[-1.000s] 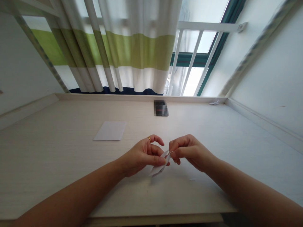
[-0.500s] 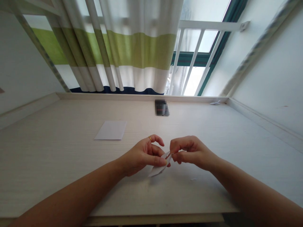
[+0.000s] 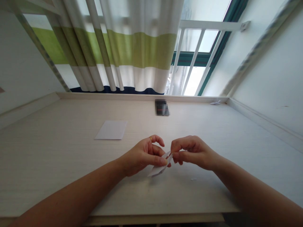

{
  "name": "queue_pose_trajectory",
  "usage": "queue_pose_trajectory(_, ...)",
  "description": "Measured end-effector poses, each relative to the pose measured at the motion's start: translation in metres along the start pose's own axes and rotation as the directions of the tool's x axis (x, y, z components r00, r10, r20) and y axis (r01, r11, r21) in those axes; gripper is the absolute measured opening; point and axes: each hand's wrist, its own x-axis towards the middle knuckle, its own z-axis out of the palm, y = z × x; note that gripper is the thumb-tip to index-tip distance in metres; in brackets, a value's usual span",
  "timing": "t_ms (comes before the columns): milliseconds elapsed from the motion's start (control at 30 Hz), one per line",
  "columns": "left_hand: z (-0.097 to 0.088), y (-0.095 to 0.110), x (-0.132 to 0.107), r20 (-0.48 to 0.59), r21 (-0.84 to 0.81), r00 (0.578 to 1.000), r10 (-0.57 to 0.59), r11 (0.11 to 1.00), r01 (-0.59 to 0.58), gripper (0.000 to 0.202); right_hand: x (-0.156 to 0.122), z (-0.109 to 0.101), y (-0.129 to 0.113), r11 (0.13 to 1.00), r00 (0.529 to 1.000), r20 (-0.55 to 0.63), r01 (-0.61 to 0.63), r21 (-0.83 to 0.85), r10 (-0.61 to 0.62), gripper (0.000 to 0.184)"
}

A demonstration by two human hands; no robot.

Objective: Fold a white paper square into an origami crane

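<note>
My left hand [image 3: 141, 156] pinches a small folded piece of white paper [image 3: 158, 169] between thumb and fingers, just above the pale wooden desk [image 3: 59, 164]. A gold ring sits on one of its fingers. My right hand [image 3: 191, 152] pinches the upper tip of the same folded paper from the right. The two hands almost touch at the fold. Much of the paper is hidden behind my fingers.
A flat white sheet [image 3: 110, 130] lies on the desk to the back left. A small dark blurred object [image 3: 162, 107] stands by the back edge, and a small white paper figure [image 3: 215, 102] rests in the back right corner. Striped curtains [image 3: 127, 50] hang behind.
My right hand has shifted slightly on the paper's tip, fingers lowering a little. The left hand and the paper stay nearly where they were.
</note>
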Motion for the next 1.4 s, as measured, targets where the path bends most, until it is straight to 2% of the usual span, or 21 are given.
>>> queue_pose_trajectory(433, 0.000, -0.001, 0.001, -0.005, 0.040, 1.000, 0.010, 0.999, -0.010, 0.036, -0.002, 0.003, -0.001, 0.996, 0.995, -0.087, 0.034, -0.084, -0.041, 0.011)
queue_pose_trajectory(567, 0.001, -0.003, 0.001, -0.083, 0.143, 0.995, 0.049, 0.989, -0.037, 0.038, 0.000, 0.000, -0.003, 1.000, 0.969, -0.248, 0.018, 0.001, -0.017, 0.011)
queue_pose_trajectory(667, 0.004, -0.006, 0.000, -0.184, 0.322, 0.961, 0.206, 0.937, -0.139, 0.034, 0.002, -0.001, -0.003, 0.999, 0.935, -0.352, -0.035, 0.038, 0.047, 0.015)
queue_pose_trajectory(733, 0.007, -0.008, -0.001, -0.211, 0.454, 0.923, 0.321, 0.869, -0.199, 0.031, 0.004, 0.002, -0.003, 0.994, 0.941, -0.321, -0.102, 0.042, 0.111, 0.015)
queue_pose_trajectory(833, 0.009, -0.011, -0.001, -0.217, 0.620, 0.869, 0.445, 0.751, -0.229, 0.029, 0.005, 0.007, -0.001, 0.989, 0.952, -0.268, -0.146, 0.037, 0.150, 0.015)
queue_pose_trajectory(1000, 0.008, -0.014, 0.000, -0.234, 0.731, 0.810, 0.538, 0.646, -0.218, 0.028, 0.006, 0.010, -0.002, 0.983, 0.938, -0.317, -0.169, -0.071, 0.139, 0.014)
queue_pose_trajectory(1067, 0.008, -0.015, 0.000, -0.235, 0.754, 0.805, 0.545, 0.625, -0.203, 0.027, 0.006, 0.010, -0.003, 0.976, 0.937, -0.327, -0.172, -0.133, 0.120, 0.013)
queue_pose_trajectory(1167, 0.008, -0.014, -0.001, -0.238, 0.755, 0.822, 0.518, 0.631, -0.180, 0.027, 0.006, 0.009, -0.003, 0.967, 0.939, -0.334, -0.158, -0.201, 0.084, 0.012)
queue_pose_trajectory(1400, 0.008, -0.013, -0.002, -0.225, 0.779, 0.825, 0.519, 0.604, -0.168, 0.025, 0.003, 0.008, -0.004, 0.960, 0.948, -0.308, -0.156, -0.233, 0.080, 0.014)
